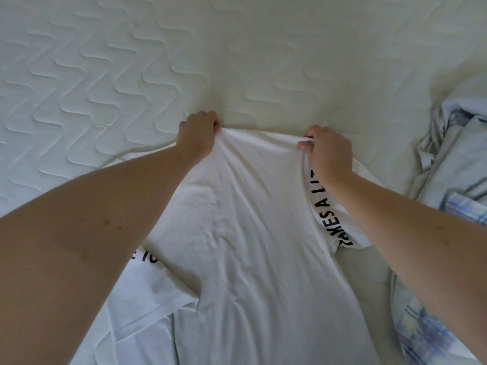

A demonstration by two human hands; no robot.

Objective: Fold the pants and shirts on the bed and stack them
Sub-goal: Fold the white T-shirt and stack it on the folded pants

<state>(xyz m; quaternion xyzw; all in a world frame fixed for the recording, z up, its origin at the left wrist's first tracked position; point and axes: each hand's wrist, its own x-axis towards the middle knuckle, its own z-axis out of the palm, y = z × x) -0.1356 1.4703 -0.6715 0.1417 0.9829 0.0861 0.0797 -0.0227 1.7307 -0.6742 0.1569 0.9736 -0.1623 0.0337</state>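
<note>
A white T-shirt [245, 233] with black lettering lies spread on the bed, its far edge lifted and bunched. My left hand [196, 134] grips that far edge at its left corner. My right hand [328, 151] pinches the same edge at its right corner, thumb under the cloth. Black letters show along a folded strip under my right wrist and on a sleeve under my left forearm. The shirt's near part runs out of the picture at the bottom.
The bed's quilted white mattress [131, 75] stretches beyond and to the left of the shirt. A crumpled heap of pale blue and checked garments [456, 159] lies at the right edge, and more checked cloth [421, 330] at the lower right.
</note>
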